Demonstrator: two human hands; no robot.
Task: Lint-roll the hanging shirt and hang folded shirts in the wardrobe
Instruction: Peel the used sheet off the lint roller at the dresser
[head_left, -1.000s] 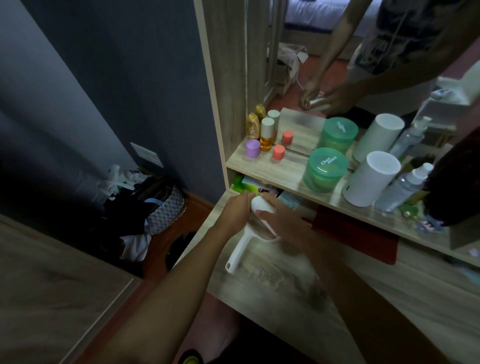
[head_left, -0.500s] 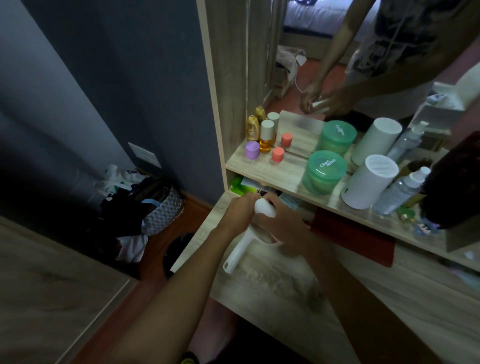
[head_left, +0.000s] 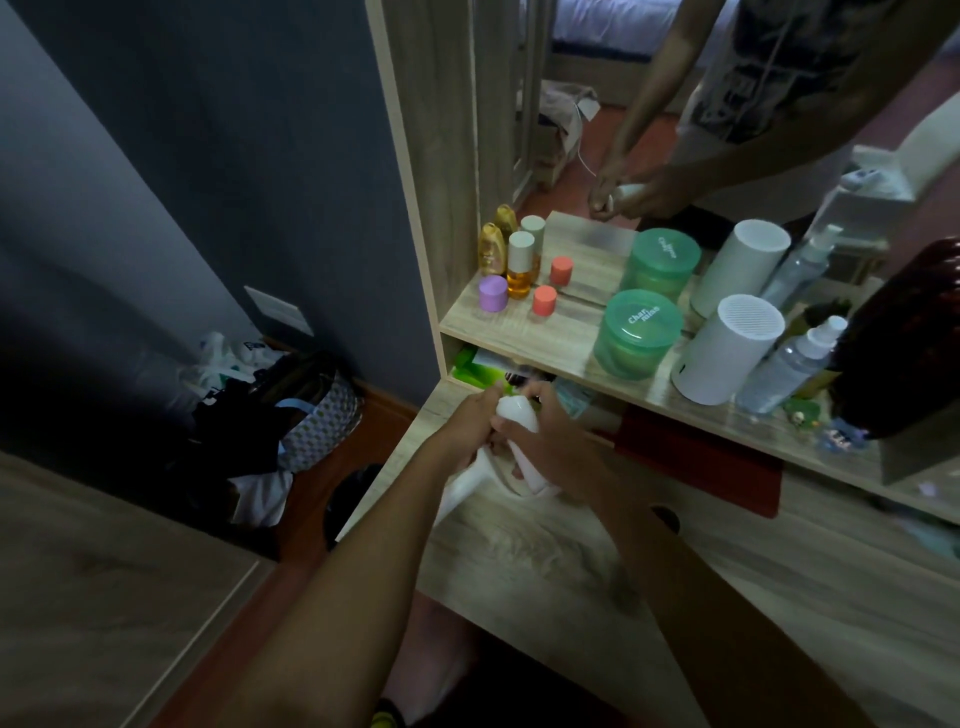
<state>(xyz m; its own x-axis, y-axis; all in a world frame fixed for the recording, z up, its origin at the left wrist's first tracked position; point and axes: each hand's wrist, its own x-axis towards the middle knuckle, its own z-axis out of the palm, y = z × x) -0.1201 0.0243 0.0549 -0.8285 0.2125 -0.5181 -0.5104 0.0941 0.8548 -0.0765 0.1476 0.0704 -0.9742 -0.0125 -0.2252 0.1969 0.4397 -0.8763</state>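
Both my hands hold a white lint roller (head_left: 517, 415) above the left end of a wooden dressing table (head_left: 545, 561). My left hand (head_left: 470, 423) grips it where the handle meets the roll; the white handle (head_left: 460, 491) points down and left. My right hand (head_left: 550, 447) wraps around the roll itself, hiding most of it. The mirror (head_left: 649, 119) above the shelf reflects both hands on the roller. No shirt or wardrobe rail shows in this view.
A shelf (head_left: 561, 338) holds small bottles, a purple jar (head_left: 492, 293), a green tub (head_left: 636, 332), a white cylinder (head_left: 724, 356) and a spray bottle (head_left: 795, 364). A red cloth (head_left: 701, 462) lies under it. Bags and clothes (head_left: 270, 415) pile on the floor at left.
My hands and the roller stay at the same spot over the table; my right hand has shifted its grip further around the roll. The camera has tilted slightly.
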